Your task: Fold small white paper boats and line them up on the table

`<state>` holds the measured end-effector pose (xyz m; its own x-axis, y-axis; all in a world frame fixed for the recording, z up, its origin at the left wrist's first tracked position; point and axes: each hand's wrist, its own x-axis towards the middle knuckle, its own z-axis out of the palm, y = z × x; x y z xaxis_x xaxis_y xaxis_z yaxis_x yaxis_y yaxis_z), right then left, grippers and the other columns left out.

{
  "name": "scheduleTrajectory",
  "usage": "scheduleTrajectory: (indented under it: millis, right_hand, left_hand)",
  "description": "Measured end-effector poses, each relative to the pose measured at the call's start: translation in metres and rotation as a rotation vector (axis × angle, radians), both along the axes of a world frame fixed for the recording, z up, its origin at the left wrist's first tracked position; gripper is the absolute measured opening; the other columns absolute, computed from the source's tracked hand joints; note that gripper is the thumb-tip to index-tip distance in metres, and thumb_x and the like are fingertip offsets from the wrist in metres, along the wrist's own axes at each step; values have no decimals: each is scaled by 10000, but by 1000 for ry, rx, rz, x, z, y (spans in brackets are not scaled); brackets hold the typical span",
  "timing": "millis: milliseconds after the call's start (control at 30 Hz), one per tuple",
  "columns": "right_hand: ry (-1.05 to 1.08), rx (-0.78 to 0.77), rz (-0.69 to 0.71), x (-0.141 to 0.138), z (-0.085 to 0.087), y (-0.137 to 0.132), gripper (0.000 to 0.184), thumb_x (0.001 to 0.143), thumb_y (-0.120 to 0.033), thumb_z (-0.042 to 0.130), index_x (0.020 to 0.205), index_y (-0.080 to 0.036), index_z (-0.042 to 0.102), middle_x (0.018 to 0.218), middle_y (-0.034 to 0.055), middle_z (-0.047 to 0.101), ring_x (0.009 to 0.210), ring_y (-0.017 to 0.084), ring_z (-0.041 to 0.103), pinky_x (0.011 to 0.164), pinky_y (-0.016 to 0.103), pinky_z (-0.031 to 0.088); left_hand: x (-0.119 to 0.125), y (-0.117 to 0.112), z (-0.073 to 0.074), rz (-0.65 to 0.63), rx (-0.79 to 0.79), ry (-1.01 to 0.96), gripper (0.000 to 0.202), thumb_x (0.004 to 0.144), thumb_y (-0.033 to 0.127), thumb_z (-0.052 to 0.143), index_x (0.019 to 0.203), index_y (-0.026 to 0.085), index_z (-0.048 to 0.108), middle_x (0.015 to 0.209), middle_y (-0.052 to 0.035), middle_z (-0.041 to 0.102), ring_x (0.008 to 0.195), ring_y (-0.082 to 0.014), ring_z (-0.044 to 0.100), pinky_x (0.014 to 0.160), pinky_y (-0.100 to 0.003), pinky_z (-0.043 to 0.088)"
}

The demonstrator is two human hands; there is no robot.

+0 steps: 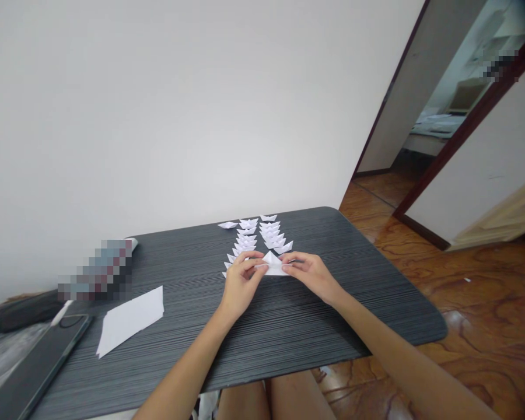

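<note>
Between my hands is a sheet of white paper (275,266) partly folded, with a pointed peak at the top and a straight band along the bottom. My left hand (244,280) pinches its left side between thumb and fingers. At the right side, my right hand (308,273) grips the paper the same way. Just beyond them, folded paper boats (270,231) stand in two rows on the dark table. My left hand partly hides the nearer boats of the left row. One more boat (228,225) sits off to the left at the back.
A stack of white paper sheets (131,319) lies on the left of the dark wood-grain table (184,350). Farther left are a blurred-out item (98,268) and a dark flat panel (48,361). A white wall (179,116) rises behind; a doorway (437,111) opens at right.
</note>
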<state>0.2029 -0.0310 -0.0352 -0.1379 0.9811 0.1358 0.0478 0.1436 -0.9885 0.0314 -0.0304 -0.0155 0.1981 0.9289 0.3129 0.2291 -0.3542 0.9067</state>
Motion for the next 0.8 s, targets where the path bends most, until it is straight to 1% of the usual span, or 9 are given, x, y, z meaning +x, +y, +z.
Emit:
scheduleTrajectory:
  millis: [67,133,200,300,400,500,600,700,800]
  right_hand:
    - [45,-54,44,0,3,0,203,647,-321,634,721,-146,563,742,22,576,677,121,561,687,280,476]
    - [80,-52,55,-1,5,-1,197,650,-318,629,715,-146,559,685,10,576,625,112,549,642,271,473]
    - [90,-23,76,-2,6,-3,190,647,-309,631,727,-149,567,684,10,575,604,108,537,607,261,468]
    - [55,24,86,-4,7,-5,172,647,-301,630,714,-152,579,671,8,573,584,103,518,566,245,454]
    - [8,48,39,-4,8,-6,166,662,-307,617,660,-147,575,594,-2,552,539,93,492,528,233,435]
    - [-1,61,7,-5,10,-6,185,663,-319,615,637,-144,558,558,-9,531,512,84,474,503,226,427]
    - [80,28,0,-6,10,-6,223,634,-329,642,621,-156,503,564,-19,526,502,80,488,519,235,460]
    - [163,-10,-13,-8,9,-5,298,587,-349,678,595,-169,440,571,-29,524,490,82,508,535,258,495]
    - [171,-16,-8,-8,9,-5,317,570,-356,687,585,-167,433,579,-26,530,483,81,516,519,256,499]
  left_hand:
    - [2,-2,0,-14,5,-27,142,718,257,563,750,146,645,939,-82,569,842,-165,553,688,-268,471]
    - [2,-2,-2,-38,6,-34,131,703,254,583,744,147,645,931,-84,582,866,-174,552,711,-271,465]
    - [2,-2,-4,-54,10,-14,126,693,257,595,738,152,649,896,-80,598,870,-179,553,725,-275,458]
    - [2,-2,-4,-51,16,21,137,697,270,590,720,156,663,838,-75,616,798,-170,566,676,-265,459]
    - [3,-3,-2,-32,16,31,139,686,273,599,695,155,672,827,-69,626,754,-161,574,638,-250,452]
    - [3,-3,-1,17,-33,-7,127,658,269,623,666,148,663,805,-56,640,734,-157,583,628,-242,454]
    - [3,-4,-1,35,-106,-58,138,653,274,623,678,141,647,784,-47,649,710,-151,591,637,-245,465]
    - [3,-5,-1,39,-147,-72,155,655,286,615,696,137,627,766,-43,649,688,-146,591,636,-247,469]
    - [4,-5,0,44,-192,-94,169,635,289,628,676,127,600,727,-39,638,653,-136,584,605,-236,459]
